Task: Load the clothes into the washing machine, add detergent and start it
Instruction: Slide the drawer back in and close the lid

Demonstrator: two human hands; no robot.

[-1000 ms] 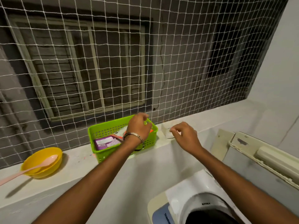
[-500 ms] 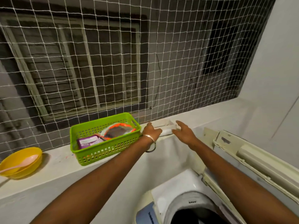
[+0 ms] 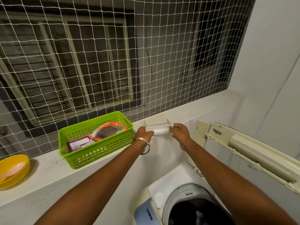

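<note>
Washer [image 3: 191, 207], 5 o'clock, nearest: top opening uncovered, dark cloth inside, lid [image 3: 253, 153] raised at 3 o'clock. Two bare forearms reach over it toward 12 o'clock; the left wrist carries a bangle [image 3: 145, 146]. Ledge [image 3: 48, 172], mid-distance, runs 8 to 2 o'clock. On it: yellow bowl [image 3: 11, 171] with pink spoon [image 3: 13, 168], 9 o'clock; green basket [image 3: 95, 140], 11 o'clock, holding a purple packet [image 3: 78, 143] and an orange-edged pouch [image 3: 108, 131]; white divided tray [image 3: 158, 123], 12 o'clock, just right of the basket. Left hand [image 3: 143, 133] and right hand [image 3: 180, 133] each grip one end of the tray's near front piece [image 3: 159, 129]; tray lies between them, long axis left-right along the ledge, compartments facing up. Net [image 3: 113, 62] behind, farthest, with a barred window [image 3: 68, 70] beyond it.
</note>
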